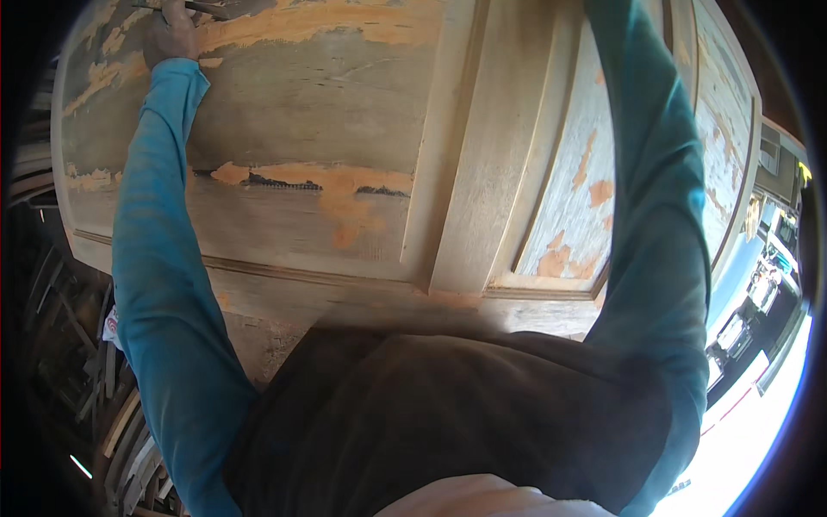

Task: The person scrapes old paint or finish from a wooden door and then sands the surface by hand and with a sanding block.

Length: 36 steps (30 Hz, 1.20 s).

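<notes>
A wooden panelled door (491, 155) lies in front of me, its recessed panels patched with orange filler (345, 194). At the far left, my left hand (172, 34) is over the large panel and closed around a thin tool (207, 9). The picture's upper edge cuts the hand and tool off, so I cannot make out the tool's kind. My right arm, in a blue-green sleeve (659, 189), stretches across the door's right part. My right hand is beyond the upper edge, out of sight.
Stacked wood strips and scraps (121, 431) lie to the left, below the door's edge. The smaller right panel (573, 207) has whitish, patchy wood. Past the door on the right are blurred objects (762, 284) and bright ground (758, 431).
</notes>
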Motion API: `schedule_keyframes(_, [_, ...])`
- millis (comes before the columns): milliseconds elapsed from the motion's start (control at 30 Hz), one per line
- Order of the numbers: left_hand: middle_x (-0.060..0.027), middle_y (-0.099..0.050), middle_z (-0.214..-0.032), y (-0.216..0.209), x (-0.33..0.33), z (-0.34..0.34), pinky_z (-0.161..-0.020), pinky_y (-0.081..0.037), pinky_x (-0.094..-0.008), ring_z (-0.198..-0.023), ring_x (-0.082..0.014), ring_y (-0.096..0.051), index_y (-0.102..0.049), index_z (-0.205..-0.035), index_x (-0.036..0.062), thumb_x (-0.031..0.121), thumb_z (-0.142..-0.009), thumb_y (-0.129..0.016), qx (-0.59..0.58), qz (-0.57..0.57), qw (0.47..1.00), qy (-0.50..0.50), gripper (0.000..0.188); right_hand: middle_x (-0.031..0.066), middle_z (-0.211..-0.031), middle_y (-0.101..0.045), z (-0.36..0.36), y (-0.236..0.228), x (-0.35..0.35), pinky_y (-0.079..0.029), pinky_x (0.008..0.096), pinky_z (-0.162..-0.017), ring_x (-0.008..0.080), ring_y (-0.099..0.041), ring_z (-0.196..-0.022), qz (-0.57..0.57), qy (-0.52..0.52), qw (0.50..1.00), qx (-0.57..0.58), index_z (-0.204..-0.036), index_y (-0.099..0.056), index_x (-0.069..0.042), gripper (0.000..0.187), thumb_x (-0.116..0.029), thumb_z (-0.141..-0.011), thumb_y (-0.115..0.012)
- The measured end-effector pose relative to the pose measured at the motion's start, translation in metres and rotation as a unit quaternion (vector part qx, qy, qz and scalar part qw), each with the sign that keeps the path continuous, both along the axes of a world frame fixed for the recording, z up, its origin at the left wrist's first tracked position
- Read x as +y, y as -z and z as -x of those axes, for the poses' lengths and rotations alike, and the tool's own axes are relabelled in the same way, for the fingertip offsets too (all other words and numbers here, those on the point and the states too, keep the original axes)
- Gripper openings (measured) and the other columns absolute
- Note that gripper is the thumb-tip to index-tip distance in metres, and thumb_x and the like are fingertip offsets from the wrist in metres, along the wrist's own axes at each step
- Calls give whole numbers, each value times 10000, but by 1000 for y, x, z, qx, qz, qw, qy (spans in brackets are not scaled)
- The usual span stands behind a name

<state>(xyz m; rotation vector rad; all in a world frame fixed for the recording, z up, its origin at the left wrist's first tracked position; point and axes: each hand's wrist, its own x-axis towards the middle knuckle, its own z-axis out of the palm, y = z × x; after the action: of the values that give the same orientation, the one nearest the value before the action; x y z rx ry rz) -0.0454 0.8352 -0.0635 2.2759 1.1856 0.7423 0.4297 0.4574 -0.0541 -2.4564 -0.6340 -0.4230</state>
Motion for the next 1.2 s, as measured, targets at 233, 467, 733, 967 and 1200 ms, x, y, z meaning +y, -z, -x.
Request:
schedule_keyframes(233, [-126,-776,-1053,-14,-28,-9,-935,-504,-415,-1046,-324,-715,-765,-1055,72,633,-947,-412,-33,73,994,-70,671,185,-991,-610,378,-57,-196,-550,454,-787,368,-645,-909,38,-51,994,84,-1114,-712,-43,193,-143,-962,-647])
schedule_keyframes(467, [-198,-743,-1168,-10,-11,-18,-989,-479,-454,-1147,-409,-663,-754,-1130,45,628,-945,-371,39,21,997,-63,722,207,-983,-682,334,-49,-171,-553,436,-843,356,-679,-934,42,-38,998,34,-1118,-744,-31,256,-201,-955,-645])
schedule_keyframes(733, [-185,-749,-1154,-17,-20,0,-988,-480,-450,-1143,-399,-667,-749,-1134,46,634,-947,-375,24,27,998,-56,721,168,-1060,-657,373,-52,-193,-564,419,-840,323,-681,-952,60,-48,993,92,-1161,-735,-50,278,-165,-916,-673])
schedule_keyframes(967, [-173,-753,-1141,-14,-31,-11,-988,-481,-447,-1139,-390,-671,-745,-1137,48,639,-949,-379,27,35,998,-44,720,176,-966,-663,399,-65,-206,-549,411,-744,352,-666,-854,6,-45,996,76,-1050,-729,-22,174,-92,-892,-712])
schedule_keyframes(1200, [-162,-758,-1128,-9,-18,-6,-987,-483,-443,-1136,-381,-675,-740,-1140,49,644,-951,-383,33,26,998,-45,719,140,-968,-691,447,-56,-253,-564,352,-681,234,-697,-783,-19,-82,993,85,-1095,-743,-4,219,-27,-879,-708])
